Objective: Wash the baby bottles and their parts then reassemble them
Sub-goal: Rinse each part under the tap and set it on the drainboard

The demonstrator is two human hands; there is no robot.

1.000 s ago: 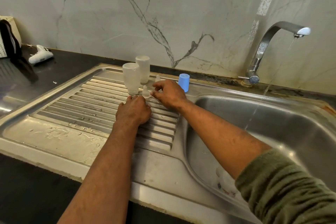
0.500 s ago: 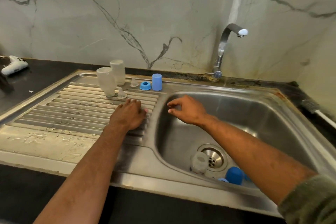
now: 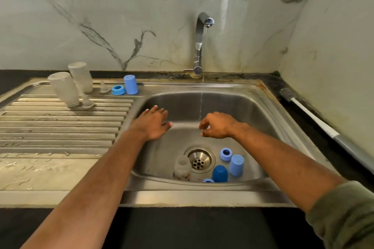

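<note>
— How far had the washing got?

— Partly done, by the look of it. Two clear bottles stood upside down on the draining board, with a teat, a blue ring and a light blue cap near them along the back edge. Left in the sink basin were a soiled bottle beside the drain, another ring, a light cap and a dark blue cap (a further blue piece showed only partly at the near wall). Nothing looked reassembled yet.

— And the hands?

— The left hand was spread over the basin's left edge, holding nothing; the right hand hung over the basin with loosely curled, empty fingers, just beside the stream from the tap.

— Room to move?

— Probably ample in the basin's middle; the unwashed parts crowded the near wall. A brush lay on the counter to the right.
</note>
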